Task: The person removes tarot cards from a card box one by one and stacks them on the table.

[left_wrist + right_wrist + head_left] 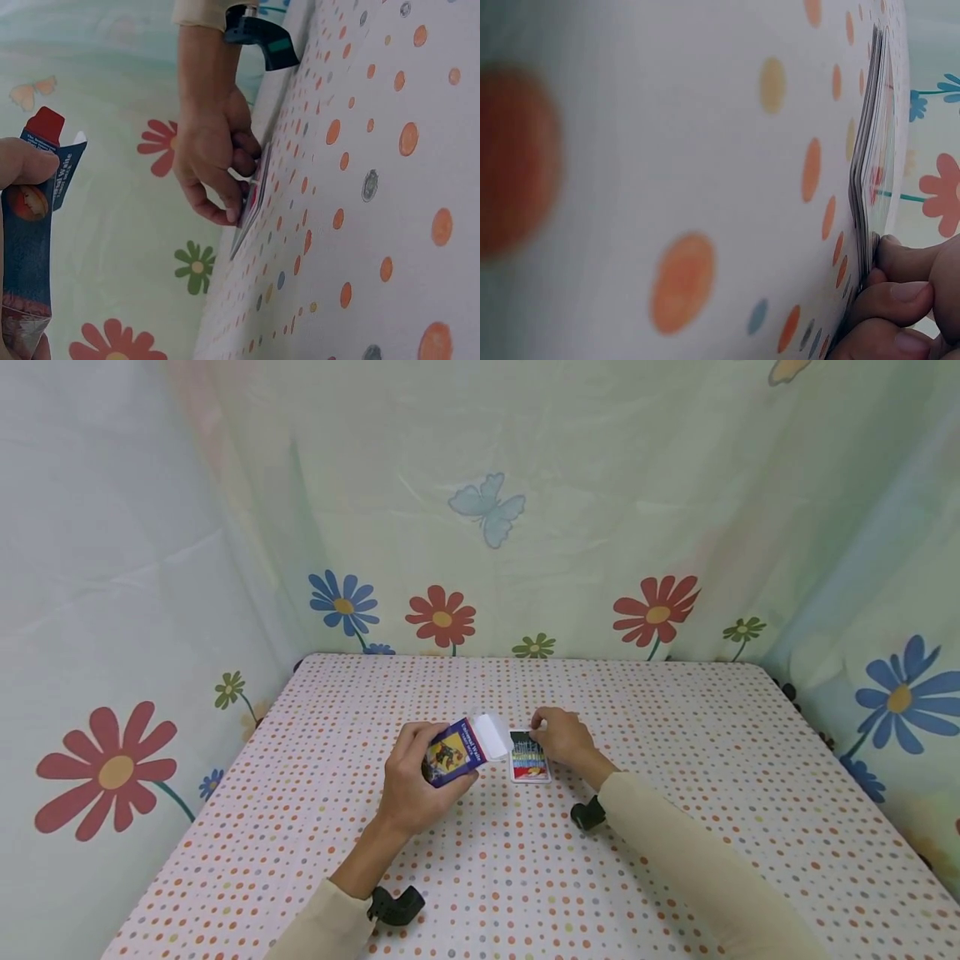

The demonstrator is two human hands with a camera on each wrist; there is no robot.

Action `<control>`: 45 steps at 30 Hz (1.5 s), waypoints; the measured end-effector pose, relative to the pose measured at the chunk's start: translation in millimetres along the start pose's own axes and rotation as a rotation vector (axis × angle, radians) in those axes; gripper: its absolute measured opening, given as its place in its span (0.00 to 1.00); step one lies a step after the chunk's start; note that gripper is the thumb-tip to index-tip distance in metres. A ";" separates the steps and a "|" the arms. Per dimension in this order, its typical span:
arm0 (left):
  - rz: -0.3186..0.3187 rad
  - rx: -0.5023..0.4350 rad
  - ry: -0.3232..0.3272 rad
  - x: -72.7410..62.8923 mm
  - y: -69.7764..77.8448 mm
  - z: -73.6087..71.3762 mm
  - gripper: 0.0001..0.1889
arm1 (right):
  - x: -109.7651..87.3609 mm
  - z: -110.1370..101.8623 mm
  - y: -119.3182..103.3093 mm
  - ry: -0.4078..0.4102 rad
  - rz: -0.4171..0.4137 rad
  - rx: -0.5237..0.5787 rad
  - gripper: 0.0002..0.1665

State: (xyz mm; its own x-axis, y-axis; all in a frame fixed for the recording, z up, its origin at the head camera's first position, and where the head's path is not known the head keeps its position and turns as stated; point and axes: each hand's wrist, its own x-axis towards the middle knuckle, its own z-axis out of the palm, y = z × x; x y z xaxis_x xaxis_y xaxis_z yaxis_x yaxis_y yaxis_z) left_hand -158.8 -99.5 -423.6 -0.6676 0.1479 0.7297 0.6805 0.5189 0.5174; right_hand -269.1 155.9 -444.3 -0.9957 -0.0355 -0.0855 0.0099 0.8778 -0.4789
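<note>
My left hand (417,781) grips a blue tarot card box (454,752) with a yellow picture panel, tilted above the table. Its white flap (492,737) stands open toward the right; red and blue flaps show in the left wrist view. A thin stack of cards (531,762) lies on the table just right of the box, its top card dark with a red lower part. At the stack's far right corner, my right hand (564,737) pinches the edge. In the right wrist view the thumb lies over the stack (866,165) and curled fingers sit at its side.
A white cloth with coloured dots covers the table (480,877). Behind it hangs a curtain (570,485) printed with flowers and a butterfly, with more curtain at both sides. Each wrist carries a black camera mount (397,906).
</note>
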 end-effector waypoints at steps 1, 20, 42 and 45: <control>-0.003 -0.002 -0.002 0.0 -0.1 0.2 0.36 | -0.5 -0.5 0.3 0.000 0.002 0.000 0.07; -0.045 0.045 -0.043 9.5 -3.8 -0.6 0.37 | -4.8 -4.6 0.4 0.014 -0.007 0.011 0.08; -0.142 0.192 -0.188 27.0 -23.5 3.6 0.36 | -7.9 -4.7 0.9 0.014 -0.006 0.043 0.12; -0.172 0.252 -0.249 30.4 -29.4 3.1 0.37 | -11.1 -4.6 2.4 0.030 -0.015 0.058 0.14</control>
State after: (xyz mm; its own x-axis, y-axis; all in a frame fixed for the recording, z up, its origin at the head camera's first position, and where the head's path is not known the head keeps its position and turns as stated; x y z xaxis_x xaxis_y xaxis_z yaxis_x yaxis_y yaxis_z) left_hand -200.0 -107.6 -418.0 -0.8393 0.2250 0.4950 0.4779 0.7395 0.4741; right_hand -258.4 160.6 -440.5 -0.9981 -0.0329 -0.0519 -0.0004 0.8481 -0.5298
